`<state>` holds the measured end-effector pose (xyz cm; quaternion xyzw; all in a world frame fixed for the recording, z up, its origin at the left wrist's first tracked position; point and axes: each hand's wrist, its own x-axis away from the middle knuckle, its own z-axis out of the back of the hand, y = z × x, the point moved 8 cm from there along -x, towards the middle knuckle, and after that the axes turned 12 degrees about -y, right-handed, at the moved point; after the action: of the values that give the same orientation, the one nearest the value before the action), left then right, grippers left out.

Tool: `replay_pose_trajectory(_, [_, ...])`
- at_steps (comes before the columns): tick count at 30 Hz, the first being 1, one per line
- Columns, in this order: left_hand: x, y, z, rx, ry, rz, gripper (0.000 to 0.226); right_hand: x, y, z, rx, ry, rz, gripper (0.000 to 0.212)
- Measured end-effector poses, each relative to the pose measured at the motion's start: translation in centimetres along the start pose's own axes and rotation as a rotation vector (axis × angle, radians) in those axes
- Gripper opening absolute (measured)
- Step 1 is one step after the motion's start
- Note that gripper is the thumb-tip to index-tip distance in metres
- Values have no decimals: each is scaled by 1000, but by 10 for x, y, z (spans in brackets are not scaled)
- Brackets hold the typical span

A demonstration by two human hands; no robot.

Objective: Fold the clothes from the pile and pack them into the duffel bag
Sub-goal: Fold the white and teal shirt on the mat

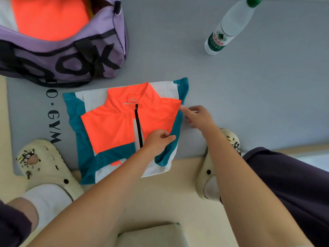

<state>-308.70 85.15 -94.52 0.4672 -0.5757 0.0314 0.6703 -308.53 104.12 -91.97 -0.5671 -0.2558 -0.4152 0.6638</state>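
Lying part-folded on the grey mat [249, 104], the jersey [115, 125] sits just before the duffel bag [71, 56]. Left hand [158, 139] pinches its teal sleeve; right hand [197, 116] touches the edge, fingers relaxed. Risk: slippery layers may slide, undoing the fold on lifting.

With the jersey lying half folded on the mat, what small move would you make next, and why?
Probably fold the right side inward: the left hand pinches the teal sleeve on the jersey, and the right hand touches that edge. The open duffel bag waits beyond.
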Motion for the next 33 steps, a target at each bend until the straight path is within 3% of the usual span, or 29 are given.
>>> replay_pose_trajectory(2, [4,-3,3,22,-1,-8,18,-19,-18,-8,99,20,-17,57])
replay_pose_trajectory(5, [13,-5,15,41,10,-26,17,-33,-38,-23,239,-11,-21,23])
replay_pose_trajectory(7, [21,-7,28,44,5,-17,16,-32,-46,-32,175,-54,10,15])
replay_pose_trajectory(9, [32,-13,39,162,-2,4,15,-26,-54,-48,26,-123,44,18])
replay_pose_trajectory(12, [47,-10,48,315,-36,-36,41,-10,-73,-93,-66,-268,87,17])
replay_pose_trajectory(17, [77,-16,99,85,191,-4,17,12,-105,-173,-31,-374,141,23])
replay_pose_trajectory(22, [118,-62,183,123,234,96,18,21,-129,-248,31,-451,194,20])
replay_pose_trajectory(25, [129,-90,226,90,388,167,19,27,-135,-282,91,-560,231,16])
replay_pose_trajectory(27, [130,-105,239,47,474,206,20,21,-130,-274,66,-505,234,15])
replay_pose_trajectory(31, [124,-120,235,69,503,211,21,4,-93,-189,181,-18,196,9])
replay_pose_trajectory(33, [124,-120,233,38,542,203,19,3,-61,-168,277,24,79,7])
